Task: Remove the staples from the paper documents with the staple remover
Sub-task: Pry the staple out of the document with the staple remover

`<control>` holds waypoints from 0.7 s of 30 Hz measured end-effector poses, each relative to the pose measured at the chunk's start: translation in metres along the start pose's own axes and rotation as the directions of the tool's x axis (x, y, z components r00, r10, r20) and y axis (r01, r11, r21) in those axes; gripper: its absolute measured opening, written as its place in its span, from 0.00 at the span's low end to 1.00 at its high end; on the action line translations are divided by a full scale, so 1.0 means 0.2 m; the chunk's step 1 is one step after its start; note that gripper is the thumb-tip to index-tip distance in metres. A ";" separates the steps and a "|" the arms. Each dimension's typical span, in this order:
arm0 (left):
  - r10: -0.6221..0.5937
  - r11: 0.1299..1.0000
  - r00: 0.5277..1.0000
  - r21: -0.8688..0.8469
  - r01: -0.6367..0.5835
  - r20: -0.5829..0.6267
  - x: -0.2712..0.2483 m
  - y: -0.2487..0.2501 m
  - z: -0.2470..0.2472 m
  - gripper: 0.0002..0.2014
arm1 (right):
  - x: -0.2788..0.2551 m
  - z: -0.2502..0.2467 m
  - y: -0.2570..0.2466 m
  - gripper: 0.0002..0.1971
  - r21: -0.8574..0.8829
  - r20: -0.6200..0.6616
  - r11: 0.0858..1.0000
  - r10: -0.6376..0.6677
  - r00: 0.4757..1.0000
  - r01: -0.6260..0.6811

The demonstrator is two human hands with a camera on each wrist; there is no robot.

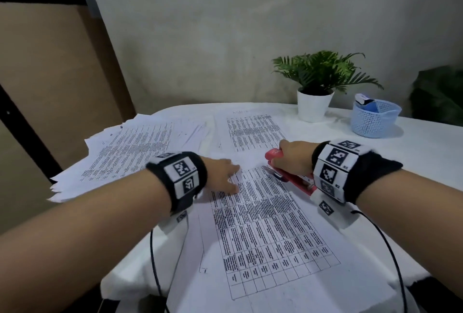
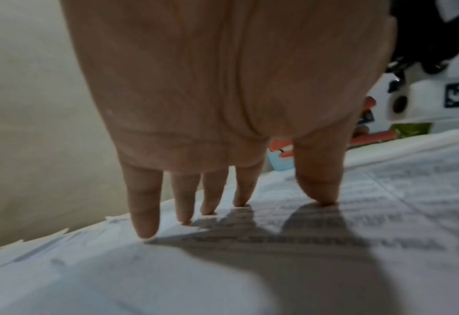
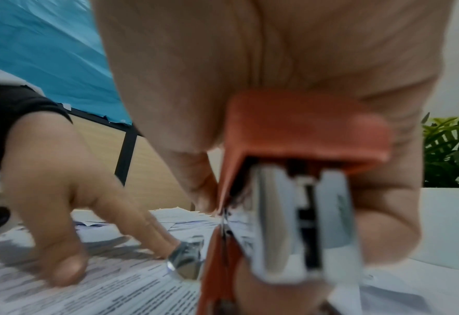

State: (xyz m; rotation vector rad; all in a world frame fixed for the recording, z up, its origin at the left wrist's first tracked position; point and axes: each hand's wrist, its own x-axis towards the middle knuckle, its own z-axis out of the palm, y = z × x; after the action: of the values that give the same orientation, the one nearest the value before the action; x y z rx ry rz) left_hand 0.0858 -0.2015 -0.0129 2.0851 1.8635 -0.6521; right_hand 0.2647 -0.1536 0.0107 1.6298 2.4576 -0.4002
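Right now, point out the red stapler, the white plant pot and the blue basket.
red stapler (image 1: 274, 155): head view, on the red top near its front end, ahead of the gripping right hand (image 1: 292, 159).
white plant pot (image 1: 314, 105): head view, on its front wall.
blue basket (image 1: 373, 121): head view, on its lattice side wall.

White table (image 1: 426, 152) under papers (image 1: 263, 212), pot (image 1: 314, 105), basket (image 1: 373, 122)

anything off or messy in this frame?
Mostly the loose paper pile at the table's left edge: sheets fanned unevenly, corners hanging over the side. Odd too: the red tool gripped by the right hand looks like a stapler rather than a claw remover.
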 end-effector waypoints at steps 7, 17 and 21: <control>0.054 0.996 0.998 0.062 -0.056 0.034 0.00 0.04 0.02 0.40 | 0.06 0.02 0.01 0.22 -0.041 0.044 0.998 0.050 0.998 -0.048; 0.085 0.991 0.992 0.094 -0.094 0.092 0.06 0.12 -0.01 0.46 | 0.10 0.07 -0.06 0.21 -0.129 0.071 0.991 -0.013 0.997 0.022; 0.073 0.990 0.991 0.114 -0.086 0.111 0.07 0.12 -0.01 0.47 | 0.13 0.08 -0.09 0.20 -0.241 0.102 0.966 -0.067 0.993 0.090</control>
State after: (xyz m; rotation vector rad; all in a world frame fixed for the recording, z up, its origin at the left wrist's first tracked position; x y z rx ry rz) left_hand 0.1113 -0.1904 -0.0201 2.1398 1.7136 -0.8554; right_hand 0.2387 -0.1427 -0.0101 1.3875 2.3967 -0.1690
